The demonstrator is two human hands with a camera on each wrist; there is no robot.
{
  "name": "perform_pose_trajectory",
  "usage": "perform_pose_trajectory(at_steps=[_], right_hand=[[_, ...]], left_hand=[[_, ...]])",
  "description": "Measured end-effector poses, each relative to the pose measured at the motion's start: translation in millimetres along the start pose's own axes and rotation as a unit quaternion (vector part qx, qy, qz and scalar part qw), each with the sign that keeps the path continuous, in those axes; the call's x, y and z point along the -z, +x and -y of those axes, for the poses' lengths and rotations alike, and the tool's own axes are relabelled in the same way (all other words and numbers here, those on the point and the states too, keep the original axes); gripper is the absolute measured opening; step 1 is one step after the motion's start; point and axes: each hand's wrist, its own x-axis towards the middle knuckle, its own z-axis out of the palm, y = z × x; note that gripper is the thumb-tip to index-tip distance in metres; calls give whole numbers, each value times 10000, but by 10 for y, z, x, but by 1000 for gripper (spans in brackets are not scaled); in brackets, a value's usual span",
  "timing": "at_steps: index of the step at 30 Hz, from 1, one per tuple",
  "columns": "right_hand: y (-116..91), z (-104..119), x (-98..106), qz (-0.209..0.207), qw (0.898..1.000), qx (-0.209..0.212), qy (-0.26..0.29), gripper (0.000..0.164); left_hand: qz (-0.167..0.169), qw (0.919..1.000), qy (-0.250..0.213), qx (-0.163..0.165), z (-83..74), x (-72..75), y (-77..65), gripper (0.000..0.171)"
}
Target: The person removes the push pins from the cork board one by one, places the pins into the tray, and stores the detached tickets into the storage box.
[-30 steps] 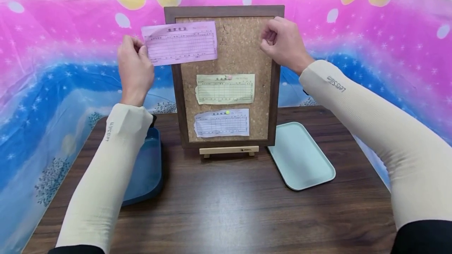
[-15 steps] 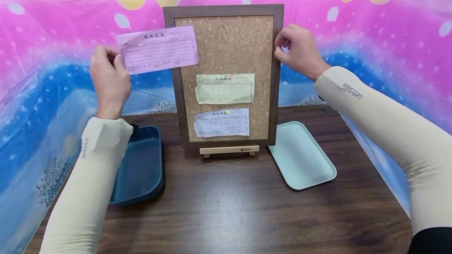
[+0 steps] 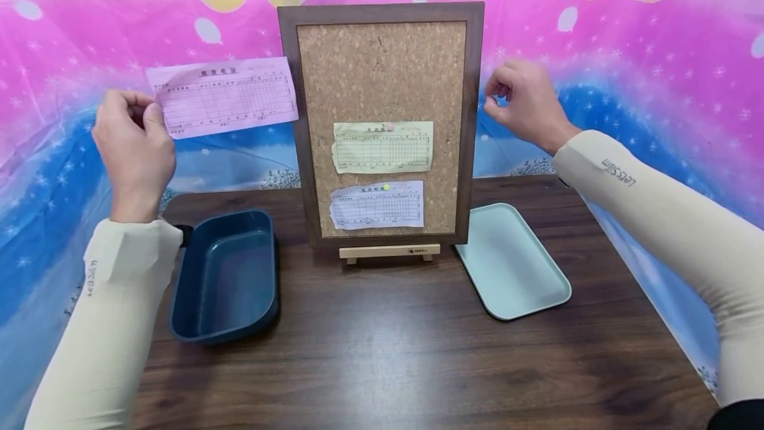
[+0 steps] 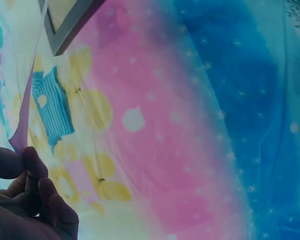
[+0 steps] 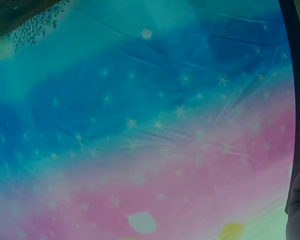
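Note:
My left hand [image 3: 134,151] pinches a pink receipt slip [image 3: 227,95] by its left end, between thumb and fingers. The slip hangs left of a framed cork board [image 3: 382,71], its right end overlapping the frame in the head view. Seen edge-on, the slip [image 4: 25,117] rises from the fingertips in the left wrist view. Just right of the board, my right hand [image 3: 528,101] is raised with fingers curled and thumb meeting the index finger; I cannot tell whether something small sits between them. A green receipt [image 3: 382,148] with a pink pin and a bluish receipt [image 3: 377,208] with a yellow pin stay on the board.
The board stands on a small wooden easel [image 3: 390,253] on a dark wood table [image 3: 382,350]. A deep blue bin [image 3: 223,334] is at the left, a shallow pale green tray [image 3: 513,264] at the right. A patterned cloth [image 3: 537,18] hangs behind.
The left hand has carried the pink receipt left and down, away from the board's face. The right hand has moved right and slightly down, off the board, with fingers still curled.

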Motion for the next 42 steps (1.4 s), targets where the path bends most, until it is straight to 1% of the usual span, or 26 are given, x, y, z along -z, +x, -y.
perform_pose_trajectory(at_steps=[3,6,11,15,21,24,27,31,36,42], right_hand=[[-109,-19,3,43,9998,-177,53,7],[-225,-41,2,114,9992,-381,27,9],[-373,-85,-26,147,9990,-415,17,7],[-457,-125,-55,90,9989,-451,82,5],[-560,-150,-137,139,9985,-464,238,4],[-612,-150,-189,202,9984,-449,279,5],[-670,-149,-229,228,9984,-451,253,5],[-743,-149,-280,222,9986,-396,280,6],[-849,-187,-381,197,9986,-356,336,6],[-1000,-225,-563,331,9974,-457,457,6]], left_hand=[[38,10000,84,25,77,48,-38,19],[11,9998,192,-35,153,94,-74,19],[-65,9990,372,-253,266,142,-146,19],[-90,9980,503,-369,339,163,-199,19],[180,9959,763,-461,455,194,-283,27],[208,9946,828,-595,509,197,-333,29],[325,9938,849,-634,548,187,-395,29],[615,9918,963,-565,596,159,-501,29],[1094,9858,1187,-458,648,121,-674,30],[1326,9818,1283,-442,696,100,-801,29]])
